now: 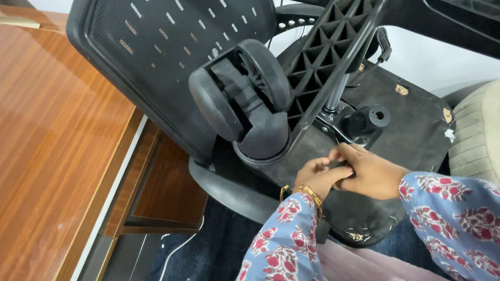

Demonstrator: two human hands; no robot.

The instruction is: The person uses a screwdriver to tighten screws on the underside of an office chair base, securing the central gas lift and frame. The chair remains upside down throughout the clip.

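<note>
Floral sleeves (286,259) fill the bottom of the shot, both arms reaching forward, gold bangles (307,193) on the left wrist. Left hand (319,178) and right hand (370,171) meet on the underside of an overturned black chair's seat (410,125), fingers curled together around something small and dark there; can't tell what exactly it is, it's covered up, or how firmly they've got it. Just past the hands sits the metal seat mechanism (358,123) with the gas cylinder (337,92) rising out of it. Left of that, a twin-wheel caster (245,101) hangs big in the middle of the frame, on one leg of the ribbed star base (337,34). Behind it is the mesh backrest (160,33). Wooden surface (31,155) runs along the left side, beige cushion (499,128) on the right edge.
</note>
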